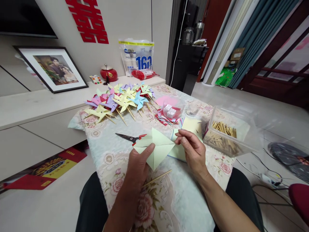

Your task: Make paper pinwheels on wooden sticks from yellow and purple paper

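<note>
My left hand [141, 159] holds a pale green paper square [160, 143] by its near left part, thumb on top. Slits run in from the paper's corners towards its middle. The fingers of my right hand [193, 148] are curled into a pinch at the right corner of the square; whatever they may grip is too small to make out. Beyond my left hand lie scissors [130, 138] with red handles, partly covered by the paper. A thin wooden stick [158, 178] rests on the cloth below the square. Stacked coloured paper [180, 153] lies under my right hand.
Finished paper pinwheels [125, 100] on sticks are heaped at the back left. A clear plastic box [243, 141] holds many wooden sticks [223, 130]. Near the middle are a clear container [172, 109] and colourful strips [166, 120]. A framed photo [51, 69] leans on the cabinet.
</note>
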Tool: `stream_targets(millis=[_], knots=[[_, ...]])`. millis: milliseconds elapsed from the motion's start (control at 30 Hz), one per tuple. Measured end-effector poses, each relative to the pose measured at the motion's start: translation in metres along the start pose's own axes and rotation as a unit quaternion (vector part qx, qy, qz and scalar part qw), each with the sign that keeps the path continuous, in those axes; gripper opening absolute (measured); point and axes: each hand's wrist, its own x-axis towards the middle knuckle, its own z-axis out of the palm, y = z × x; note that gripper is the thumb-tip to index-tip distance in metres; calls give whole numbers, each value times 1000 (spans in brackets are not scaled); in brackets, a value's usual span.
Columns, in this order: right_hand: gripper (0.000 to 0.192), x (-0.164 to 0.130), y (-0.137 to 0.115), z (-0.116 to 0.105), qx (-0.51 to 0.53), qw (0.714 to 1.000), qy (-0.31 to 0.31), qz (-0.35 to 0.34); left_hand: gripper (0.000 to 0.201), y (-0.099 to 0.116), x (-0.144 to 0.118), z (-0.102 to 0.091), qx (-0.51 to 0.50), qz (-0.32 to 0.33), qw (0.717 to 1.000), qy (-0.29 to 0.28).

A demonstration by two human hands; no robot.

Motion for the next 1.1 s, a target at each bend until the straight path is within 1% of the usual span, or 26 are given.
stream_targets(millis=[300, 467, 567, 667, 767, 867, 967, 1033, 1100], knots=[[24, 0, -1, 1, 1, 1000, -21, 5, 62, 0, 1, -1, 13, -12, 1000, -25], [29, -1, -6, 0, -30, 996, -66, 45, 53, -1, -2, -1, 29, -38, 997, -62], [33, -2, -8, 0, -30, 993, -98, 63, 49, -4, -1, -2, 41, -47, 995, -81], [38, -2, -7, 2, -21, 989, -124, 76, 43, -9, 2, -8, 67, -55, 991, -101], [47, -2, -6, 4, -42, 986, -136, 84, 40, -15, 7, -16, 97, -55, 987, -113], [54, -3, -5, 5, -73, 984, -135, 94, 42, -18, 9, -18, 105, -35, 987, -118], [56, -3, -3, 5, -57, 987, -112, 102, 40, -15, 7, -12, 71, -30, 990, -121], [56, -2, -2, 5, -34, 990, -87, 102, 40, -12, 5, -6, 43, -28, 994, -97], [56, -2, -2, 6, -17, 992, -65, 104, 40, -9, 2, -1, 28, -14, 998, -53]])
